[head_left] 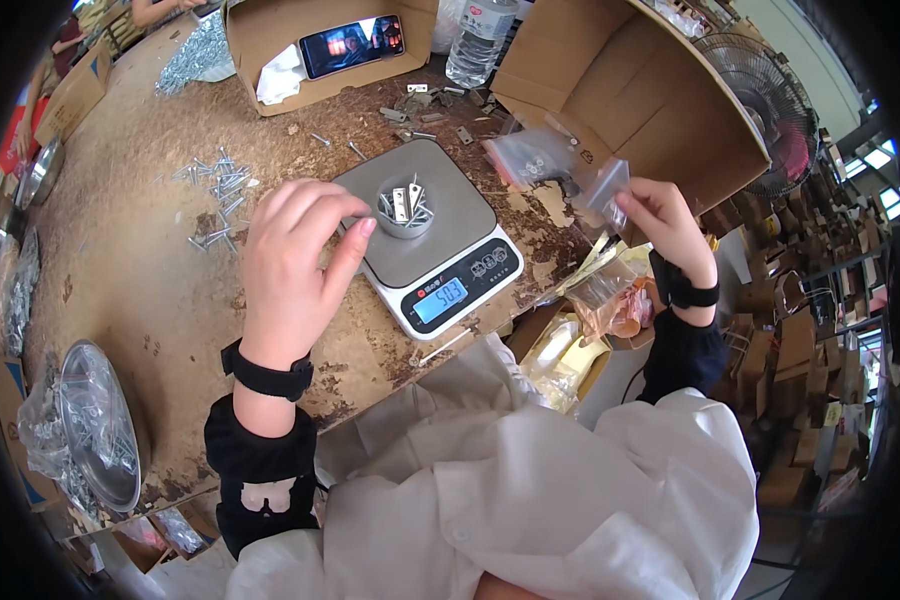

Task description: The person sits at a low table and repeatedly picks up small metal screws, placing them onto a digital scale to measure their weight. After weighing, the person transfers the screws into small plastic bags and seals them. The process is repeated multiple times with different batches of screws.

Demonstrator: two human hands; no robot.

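On the worn tabletop stands a digital kitchen scale (440,250) with a lit blue display. A small round metal cup (406,222) sits on its plate, holding screws and a couple of small metal latch plates (408,202). My left hand (295,265) hovers at the cup's left, thumb and fingers apart, with nothing between them. Off to the right, my right hand (660,220) pinches a small clear zip bag (604,192). What lies inside that bag is too small to tell. Another zip bag (535,158) with small pale parts lies just beyond it.
Loose screws (220,190) are scattered left of the scale. A cardboard box (350,85) with a phone (353,47) stands behind, beside a water bottle (478,40). At right is a large open carton (620,90). A metal bowl of bagged screws (100,425) sits lower left.
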